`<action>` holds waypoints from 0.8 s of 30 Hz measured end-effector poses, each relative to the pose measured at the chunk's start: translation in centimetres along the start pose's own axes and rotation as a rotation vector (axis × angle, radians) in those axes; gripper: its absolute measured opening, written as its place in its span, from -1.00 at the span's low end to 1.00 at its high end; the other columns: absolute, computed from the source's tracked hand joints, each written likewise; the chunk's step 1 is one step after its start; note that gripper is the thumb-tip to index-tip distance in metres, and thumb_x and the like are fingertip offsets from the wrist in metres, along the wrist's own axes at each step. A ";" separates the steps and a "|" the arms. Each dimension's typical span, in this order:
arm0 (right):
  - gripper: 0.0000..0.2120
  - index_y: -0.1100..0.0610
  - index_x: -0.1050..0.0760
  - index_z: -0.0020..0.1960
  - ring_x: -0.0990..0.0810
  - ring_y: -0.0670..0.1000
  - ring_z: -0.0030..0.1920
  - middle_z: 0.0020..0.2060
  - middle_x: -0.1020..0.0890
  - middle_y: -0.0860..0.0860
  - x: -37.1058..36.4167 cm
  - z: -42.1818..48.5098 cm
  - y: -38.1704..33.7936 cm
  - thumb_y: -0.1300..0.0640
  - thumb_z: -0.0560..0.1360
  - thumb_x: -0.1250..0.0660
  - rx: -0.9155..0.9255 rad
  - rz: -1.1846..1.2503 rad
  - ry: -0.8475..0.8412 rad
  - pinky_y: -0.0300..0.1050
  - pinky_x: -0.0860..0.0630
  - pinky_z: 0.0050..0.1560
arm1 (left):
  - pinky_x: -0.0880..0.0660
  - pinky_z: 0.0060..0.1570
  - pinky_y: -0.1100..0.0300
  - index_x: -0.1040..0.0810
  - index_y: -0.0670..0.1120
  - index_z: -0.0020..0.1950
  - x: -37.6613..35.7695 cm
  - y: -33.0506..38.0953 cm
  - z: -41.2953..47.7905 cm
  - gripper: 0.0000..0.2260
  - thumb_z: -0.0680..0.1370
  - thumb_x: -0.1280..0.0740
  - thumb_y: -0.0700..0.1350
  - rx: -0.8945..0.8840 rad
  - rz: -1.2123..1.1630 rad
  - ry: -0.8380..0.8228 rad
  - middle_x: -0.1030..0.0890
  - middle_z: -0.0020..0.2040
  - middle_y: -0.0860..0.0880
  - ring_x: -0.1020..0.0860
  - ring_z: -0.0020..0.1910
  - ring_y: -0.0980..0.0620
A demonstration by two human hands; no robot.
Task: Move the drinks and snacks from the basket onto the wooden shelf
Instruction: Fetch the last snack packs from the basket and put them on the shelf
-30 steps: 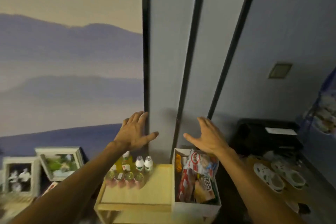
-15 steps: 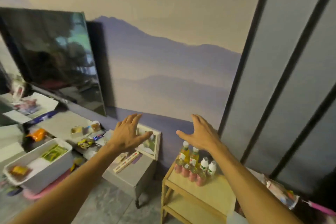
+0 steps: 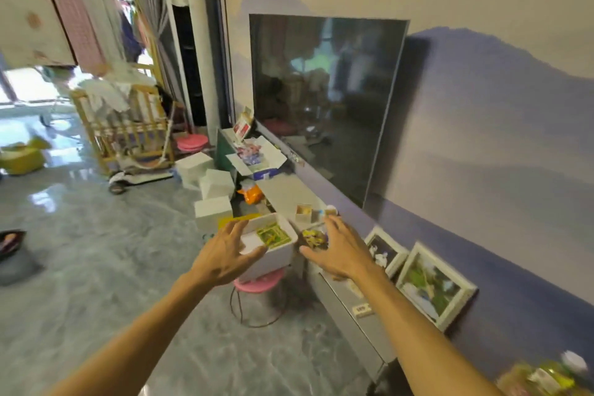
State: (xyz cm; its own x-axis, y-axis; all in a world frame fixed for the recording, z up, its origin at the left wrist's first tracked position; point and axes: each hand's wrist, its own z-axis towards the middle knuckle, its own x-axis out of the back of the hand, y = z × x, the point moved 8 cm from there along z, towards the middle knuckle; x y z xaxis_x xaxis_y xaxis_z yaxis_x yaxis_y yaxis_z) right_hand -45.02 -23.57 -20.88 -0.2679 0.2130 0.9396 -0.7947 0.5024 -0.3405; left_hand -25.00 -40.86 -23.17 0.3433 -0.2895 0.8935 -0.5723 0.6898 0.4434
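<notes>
White basket point(image 3: 273, 259) with green packets inside sits on a pink stool point(image 3: 258, 283), just past the left hand point(image 3: 225, 255). Both hands are spread wide and hold nothing; the right hand point(image 3: 340, 251) hovers beside the basket. Blurred drink bottles point(image 3: 546, 376) stand far behind the right hand.

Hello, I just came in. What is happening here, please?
A person is reaching both bare arms forward, and both hands are open and empty. The left hand and the right hand are spread on either side of a white basket that sits on a pink stool beside the low TV cabinet. The basket has green packets inside. Some bottles show blurred at the bottom right corner. Neither hand has a grip on anything yet.
</notes>
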 end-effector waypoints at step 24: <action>-0.11 0.12 -0.36 0.50 -0.46 0.19 0.45 0.48 -0.47 0.12 -26.5 46.7 0.8 -0.50 0.43 -0.33 -0.009 -0.051 -0.441 0.14 -0.48 0.37 | -0.46 0.41 -0.11 -0.17 0.11 0.65 -13.7 -25.3 38.0 -0.05 0.39 -0.25 0.56 0.157 0.086 -0.316 -0.35 0.59 -0.05 -0.42 0.48 -0.14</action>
State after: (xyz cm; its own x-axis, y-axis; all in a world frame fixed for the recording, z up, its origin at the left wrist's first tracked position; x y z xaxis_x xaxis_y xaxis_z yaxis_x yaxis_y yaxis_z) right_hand -64.00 -67.91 -44.48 -0.4365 -0.1889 0.8797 -0.8086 0.5110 -0.2916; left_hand -43.51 -79.55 -43.90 0.0562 -0.4424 0.8950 -0.7048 0.6174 0.3494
